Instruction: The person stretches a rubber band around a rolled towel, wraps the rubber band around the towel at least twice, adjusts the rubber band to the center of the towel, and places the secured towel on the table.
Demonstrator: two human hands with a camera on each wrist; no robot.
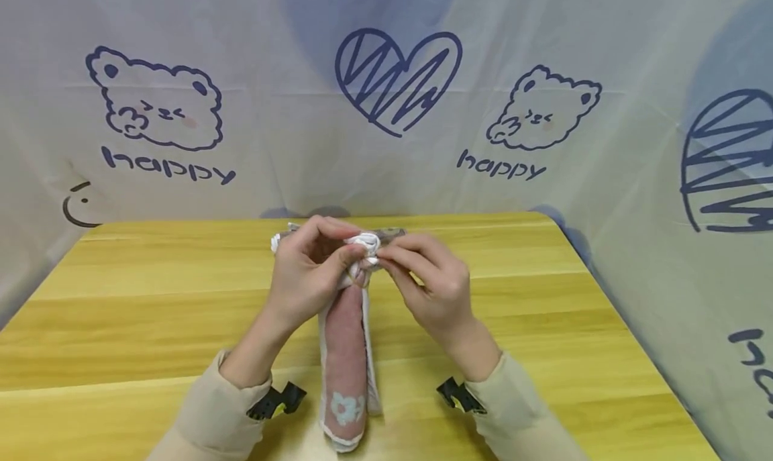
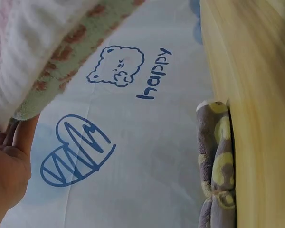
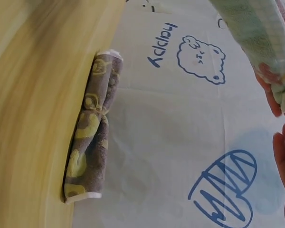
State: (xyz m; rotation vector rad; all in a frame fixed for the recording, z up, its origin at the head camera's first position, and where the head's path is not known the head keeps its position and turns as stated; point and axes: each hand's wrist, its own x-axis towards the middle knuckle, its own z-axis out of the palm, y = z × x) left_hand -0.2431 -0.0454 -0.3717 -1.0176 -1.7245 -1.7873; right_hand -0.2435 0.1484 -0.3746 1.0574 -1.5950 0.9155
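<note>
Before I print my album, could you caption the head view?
Left fingers and right fingers pinch the bunched white end of a pink towel held above a wooden table.

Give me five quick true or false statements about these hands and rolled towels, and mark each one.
1. The left hand holds the far end of the pink rolled towel. True.
2. The right hand lies flat on the table. False: it is raised, fingertips at the pink rolled towel's far end.
3. The gray-and-yellow towel is spread out flat. False: it is bundled, narrowed midway.
4. A heart drawing shows on the backdrop. True.
5. The sleeves are black. False: beige.
</note>
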